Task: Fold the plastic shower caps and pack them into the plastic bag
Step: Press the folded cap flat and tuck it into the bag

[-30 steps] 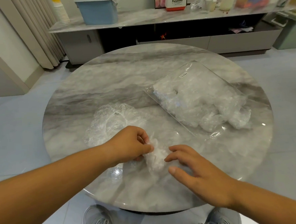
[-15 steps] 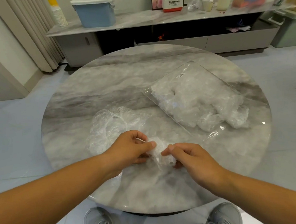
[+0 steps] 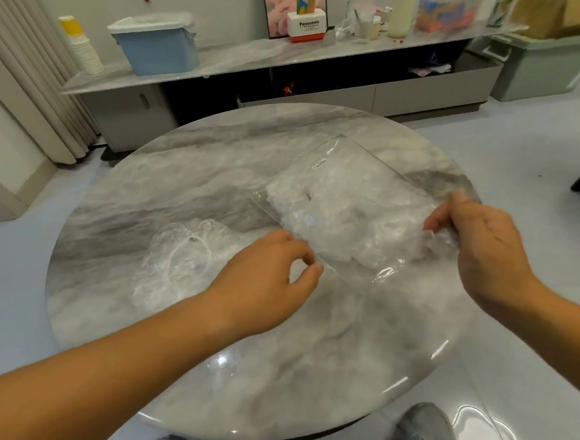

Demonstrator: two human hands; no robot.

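A clear plastic bag [image 3: 345, 195], stuffed with crumpled shower caps, lies slanted on the right half of the round marble table [image 3: 210, 177]. My left hand [image 3: 272, 276] pinches the bag's near left edge between thumb and forefinger. At the bag's near right end, my right hand [image 3: 485, 240] grips a folded, scrunched shower cap [image 3: 436, 240], which touches the caps at the bag's mouth. Another shower cap [image 3: 181, 261] lies spread open on the table left of my left hand.
Behind the table runs a low cabinet [image 3: 270, 59] carrying a blue lidded bin [image 3: 158, 43], paper cups and assorted clutter. A green bin [image 3: 545, 64] stands at the far right. My shoes show under the table's near edge.
Both hands left the table's near middle, where they were folding the cap. My right hand carried the folded cap right to the bag's mouth. My left hand moved to the bag's edge.
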